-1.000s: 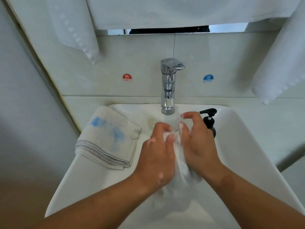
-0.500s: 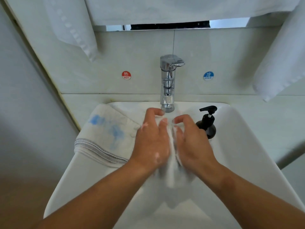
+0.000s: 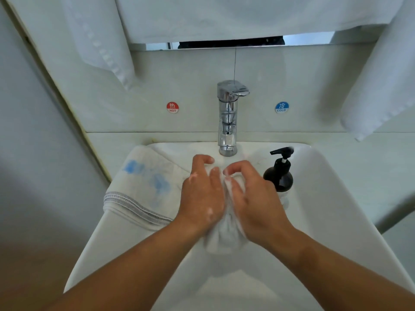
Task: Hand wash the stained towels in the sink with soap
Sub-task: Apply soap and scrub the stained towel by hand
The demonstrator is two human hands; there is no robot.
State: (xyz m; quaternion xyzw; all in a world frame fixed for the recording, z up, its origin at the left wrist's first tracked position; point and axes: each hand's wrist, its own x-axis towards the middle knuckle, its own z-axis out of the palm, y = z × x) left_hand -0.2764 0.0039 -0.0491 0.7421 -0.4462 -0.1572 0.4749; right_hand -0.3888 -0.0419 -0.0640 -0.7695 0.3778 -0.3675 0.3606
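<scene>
Reviewer: sink (image 3: 336, 209) contents?

Operator: one wet towel (image 3: 224, 239), white, bunched up mid-basin. Both the left hand (image 3: 202, 198) and right hand (image 3: 256, 203) are curled round it, gripping it between them. Suds specks on the left one. Folded blue-stained towel (image 3: 146, 182) is draped over the sink's left rim. Black soap pump bottle (image 3: 279, 173) stands upright at the back right corner, just beside the right hand. Chrome tap (image 3: 228, 117) at the back edge, centre.

Reviewer: delta vs a second ago?

Operator: left hand is further up toward the back edge. Right hand has shifted left and no longer covers the bottle. Stained one hasn't moved.

Reviewer: blind spots?

Operator: drain is hidden under hands and cloth. Lower end of the gripped towel is motion-blurred. Can't tell if water is running. Forearms cut off at the bottom, hanging white towels (image 3: 101, 52) cut off up top.
</scene>
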